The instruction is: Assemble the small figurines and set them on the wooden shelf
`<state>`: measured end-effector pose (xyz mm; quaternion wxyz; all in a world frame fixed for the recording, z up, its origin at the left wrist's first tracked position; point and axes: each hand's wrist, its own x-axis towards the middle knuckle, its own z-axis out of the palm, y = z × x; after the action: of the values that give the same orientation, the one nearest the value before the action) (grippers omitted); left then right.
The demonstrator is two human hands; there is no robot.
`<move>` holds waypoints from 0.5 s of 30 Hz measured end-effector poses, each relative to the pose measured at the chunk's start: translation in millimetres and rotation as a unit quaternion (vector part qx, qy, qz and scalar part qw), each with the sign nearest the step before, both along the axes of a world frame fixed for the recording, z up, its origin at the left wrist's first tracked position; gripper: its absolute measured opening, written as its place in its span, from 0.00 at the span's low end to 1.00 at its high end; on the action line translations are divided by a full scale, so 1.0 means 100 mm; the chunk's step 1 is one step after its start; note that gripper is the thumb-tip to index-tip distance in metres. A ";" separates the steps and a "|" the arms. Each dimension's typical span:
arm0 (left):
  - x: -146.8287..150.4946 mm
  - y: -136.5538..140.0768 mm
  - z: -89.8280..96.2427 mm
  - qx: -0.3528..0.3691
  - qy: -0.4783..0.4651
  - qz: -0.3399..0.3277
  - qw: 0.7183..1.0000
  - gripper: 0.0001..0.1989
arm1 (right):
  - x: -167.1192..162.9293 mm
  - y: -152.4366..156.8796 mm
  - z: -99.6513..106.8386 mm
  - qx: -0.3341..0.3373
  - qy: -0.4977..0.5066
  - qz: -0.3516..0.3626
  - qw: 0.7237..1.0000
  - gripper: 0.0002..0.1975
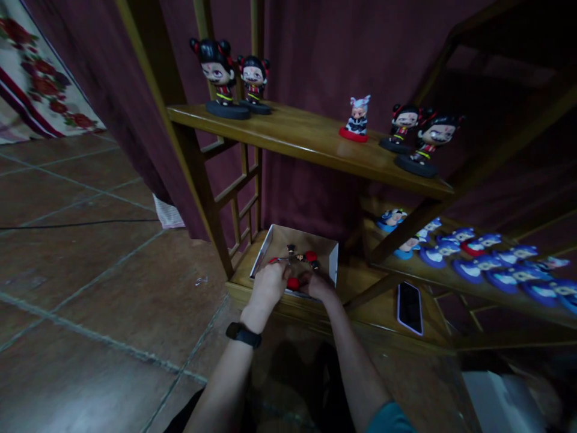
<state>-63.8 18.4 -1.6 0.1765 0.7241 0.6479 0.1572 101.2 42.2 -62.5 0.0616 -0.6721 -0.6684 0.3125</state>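
Both hands are inside a shallow open cardboard box [305, 236] on the low wooden shelf. My left hand [270, 284], with a dark watch on its wrist, is at the box's left side, its fingers curled inward. My right hand [318, 285] reaches in at the front right with bent fingers. Between them a small red piece [293, 283] lies close to the fingertips. Farther in are a small figurine [300, 257] with a red part [311, 256] beside it and a small dark-headed piece [291, 248]. What the fingers pinch is hidden.
Black-haired figurines [219, 72] and a white-haired figurine on a red base [356, 120] stand on the upper shelf [288, 129]. Several blue-based figurines [478, 267] line the right shelf. A phone [409, 308] lies right of the box. A wooden post [180, 150] rises at left.
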 end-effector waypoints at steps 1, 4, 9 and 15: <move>-0.02 0.02 0.00 0.006 0.002 0.008 1.000 0.16 | 0.01 0.01 -0.01 0.003 0.003 0.002 1.000 0.09; -0.09 0.05 0.03 -0.004 -0.009 0.052 0.999 0.16 | 0.06 0.05 -0.06 0.053 -0.013 -0.026 0.998 0.10; -0.19 0.06 0.09 -0.003 -0.030 0.100 0.995 0.16 | 0.06 0.10 -0.08 0.091 -0.027 -0.005 0.995 0.15; -0.22 0.05 0.06 -0.005 0.005 0.074 0.997 0.15 | -0.17 0.06 -0.07 0.113 -0.065 0.100 0.986 0.15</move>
<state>-85.4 23.1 4.0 0.1649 0.6740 0.7014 0.1629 84.5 48.6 -69.4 0.0625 -0.6092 -0.7661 0.1953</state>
